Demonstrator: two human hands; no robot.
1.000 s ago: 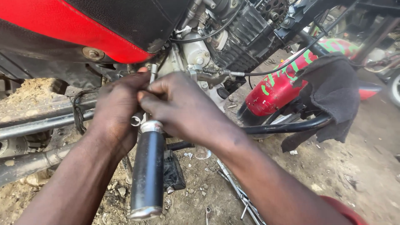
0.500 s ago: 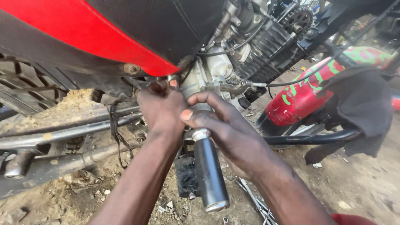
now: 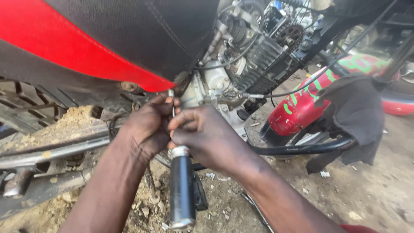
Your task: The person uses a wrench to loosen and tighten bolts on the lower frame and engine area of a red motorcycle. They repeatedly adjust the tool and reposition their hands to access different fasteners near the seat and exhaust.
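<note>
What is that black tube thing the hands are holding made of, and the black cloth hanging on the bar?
The black tube looks like metal painted glossy black: light glints along it, and its ends are bare silvery rings. The left hand and right hand grip its top. The cloth looks like soft, matte fabric, since it droops in folds over the black bar, which seems to be painted metal.

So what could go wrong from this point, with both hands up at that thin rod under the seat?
The left hand and right hand pinch a thin metal rod close under the red and black seat; a slip might knock knuckles against the engine. The black cylinder hanging below the hands could swing or drop onto the dirt ground and pick up grit.
</note>
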